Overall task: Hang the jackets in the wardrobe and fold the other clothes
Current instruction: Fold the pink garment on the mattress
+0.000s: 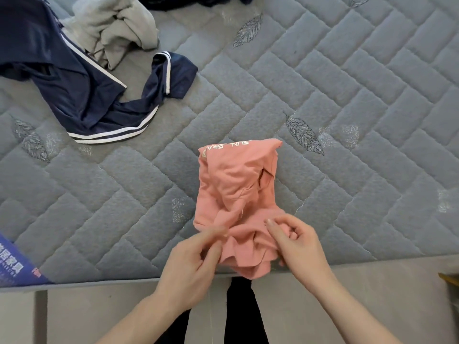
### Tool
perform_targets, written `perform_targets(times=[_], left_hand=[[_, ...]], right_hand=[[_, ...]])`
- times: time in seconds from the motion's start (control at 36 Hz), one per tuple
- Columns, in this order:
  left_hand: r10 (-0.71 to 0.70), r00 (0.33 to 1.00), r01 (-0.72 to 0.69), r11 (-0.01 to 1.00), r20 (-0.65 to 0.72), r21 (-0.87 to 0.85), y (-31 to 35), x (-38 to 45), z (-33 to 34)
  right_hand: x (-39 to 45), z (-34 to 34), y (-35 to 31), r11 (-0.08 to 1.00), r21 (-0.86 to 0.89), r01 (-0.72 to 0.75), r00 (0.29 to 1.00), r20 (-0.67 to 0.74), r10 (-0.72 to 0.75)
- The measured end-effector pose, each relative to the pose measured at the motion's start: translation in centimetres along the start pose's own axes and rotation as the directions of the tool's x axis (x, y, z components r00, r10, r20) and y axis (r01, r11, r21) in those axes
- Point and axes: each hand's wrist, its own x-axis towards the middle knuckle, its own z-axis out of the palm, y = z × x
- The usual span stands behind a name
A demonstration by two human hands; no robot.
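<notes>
A pink garment (236,184) with white lettering along its far edge lies partly folded near the front edge of the grey quilted mattress (347,108). Its near end is bunched and hangs slightly over the edge. My left hand (196,261) pinches the bunched cloth at its near left. My right hand (295,244) grips the cloth at its near right with curled fingers. A navy jacket (82,90) with white stripes lies crumpled at the far left. A light grey garment (116,28) is heaped just behind it.
A blue printed label (15,266) sits at the mattress's front left corner. Another dark garment (188,1) shows at the top edge. Below the mattress edge are its grey side (99,309) and my dark trousers (238,309).
</notes>
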Motion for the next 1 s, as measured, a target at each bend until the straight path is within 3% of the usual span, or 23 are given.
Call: perform_targets(times=[0.08,0.17,0.25,0.39,0.44,0.56,0.64,0.69,0.78,0.83,0.89,1.0], left_hand=[[0.084,0.966,-0.093,0.995,0.246,0.027,1.3,2.0,-1.4],[0.07,0.892,-0.186,0.957,0.447,0.221,1.2,3.9,-2.4],[0.112,0.851,-0.377,0.811,0.513,0.447,1.3,6.1,-3.1],[0.376,0.784,-0.614,0.583,0.493,0.532,1.7,9.8,-3.7],[0.405,0.768,-0.628,0.628,0.496,0.459,1.2,11.1,-4.0],[0.198,0.82,-0.42,0.846,0.538,0.329,1.2,14.1,-4.2],[-0.082,0.884,-0.03,0.972,0.459,0.232,0.7,15.6,-3.6],[-0.205,0.9,0.15,0.974,0.385,0.167,0.0,16.7,-3.2],[-0.287,0.905,0.284,0.957,0.315,0.054,-1.1,18.4,-3.2],[-0.352,0.888,0.386,0.921,0.296,-0.061,-1.8,19.2,-3.4],[-0.421,0.859,0.483,0.856,0.291,-0.188,-2.6,19.9,-3.5],[-0.523,0.825,0.565,0.753,0.212,-0.337,-3.4,21.2,-3.5]], right_hand=[[1.8,-0.5,-1.9,0.998,0.048,-0.038,0.991,0.133,0.031],[3.5,-1.2,-2.7,0.987,0.116,-0.112,0.966,0.247,0.081],[4.1,-1.8,-2.3,0.988,0.105,-0.116,0.943,0.323,0.077],[4.1,-3.1,-1.5,0.974,-0.17,0.148,0.956,0.275,-0.097],[4.4,-3.6,-1.6,0.9,-0.347,0.265,0.951,0.25,-0.184],[5.7,-4.4,-3.1,0.861,-0.422,0.284,0.947,0.265,-0.182],[6.6,-4.6,-4.9,0.842,-0.432,0.324,0.918,0.357,-0.171],[7.4,-4.4,-5.6,0.779,-0.506,0.37,0.902,0.398,-0.169],[9.0,-3.9,-6.4,0.613,-0.652,0.446,0.892,0.379,-0.245],[10.4,-3.7,-7.4,0.581,-0.67,0.462,0.887,0.36,-0.29],[12.0,-3.8,-8.3,0.643,-0.637,0.425,0.905,0.313,-0.288],[15.5,-3.2,-9.9,0.886,-0.372,0.277,0.958,0.175,-0.226]])
